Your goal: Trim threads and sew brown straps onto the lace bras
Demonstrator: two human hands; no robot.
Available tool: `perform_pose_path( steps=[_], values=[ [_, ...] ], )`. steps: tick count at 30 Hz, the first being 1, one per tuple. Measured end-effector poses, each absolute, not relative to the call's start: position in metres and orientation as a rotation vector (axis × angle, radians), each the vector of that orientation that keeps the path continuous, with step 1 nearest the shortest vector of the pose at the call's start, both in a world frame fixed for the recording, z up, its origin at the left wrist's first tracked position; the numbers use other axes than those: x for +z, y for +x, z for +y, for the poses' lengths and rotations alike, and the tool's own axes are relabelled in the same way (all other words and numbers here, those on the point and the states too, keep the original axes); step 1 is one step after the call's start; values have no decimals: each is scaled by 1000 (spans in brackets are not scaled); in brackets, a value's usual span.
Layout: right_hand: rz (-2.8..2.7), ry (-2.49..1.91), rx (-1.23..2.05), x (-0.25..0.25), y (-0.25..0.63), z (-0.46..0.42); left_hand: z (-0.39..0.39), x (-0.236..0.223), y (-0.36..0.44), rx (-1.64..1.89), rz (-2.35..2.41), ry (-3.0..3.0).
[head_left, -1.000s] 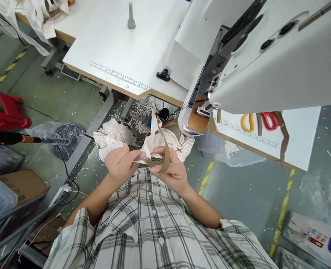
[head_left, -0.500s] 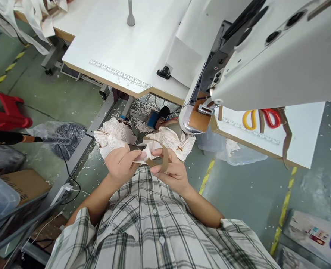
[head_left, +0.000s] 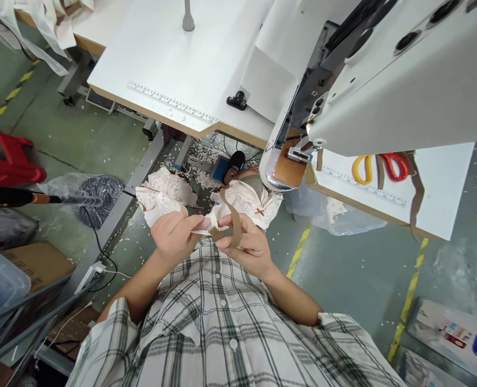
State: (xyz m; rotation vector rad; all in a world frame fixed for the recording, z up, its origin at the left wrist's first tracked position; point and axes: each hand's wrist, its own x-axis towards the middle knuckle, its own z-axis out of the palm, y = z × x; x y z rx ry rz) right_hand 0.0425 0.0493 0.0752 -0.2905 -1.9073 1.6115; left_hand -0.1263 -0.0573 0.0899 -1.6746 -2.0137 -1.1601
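Yellow loop (head_left: 355,170), red loop (head_left: 403,169) on table (head_left: 440,199)

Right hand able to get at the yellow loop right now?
Probably not without letting go: the right hand holds the brown strip, though nothing seems to lie on the yellow loop.

Nothing's coming out readable, honestly — the ruler strips (head_left: 171,103) on the white tabletop (head_left: 153,48) are showing marks too tiny. The cardboard box (head_left: 40,262) and the red label (head_left: 455,334) on the package (head_left: 429,320) are carrying blurry print.
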Motion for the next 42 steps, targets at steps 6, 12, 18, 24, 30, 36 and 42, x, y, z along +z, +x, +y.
perform_pose_path(
  steps=[6,12,18,24,30,36,42],
  values=[
    [-1919,-380,1624,69,50,51,-70,54,-154,-1444,-2474,-2321],
    [-1942,-414,1812,61,60,50,-92,-40,-207,-1384,-3361,-780],
    [-1854,-467,1980,64,58,50,-61,-72,-222,-1462,-3444,-860],
    [-1643,-591,2129,52,59,50,-52,-61,-242,-1828,-3522,-913],
    [-1195,-1103,2222,33,52,54,-108,-20,-242,-2261,-3274,-725],
    [-988,-1221,2328,28,36,58,-143,16,-227,-2680,-2979,-632],
    [-991,-1196,2351,28,23,60,-144,37,-219,-2607,-3027,-835]
  ],
)
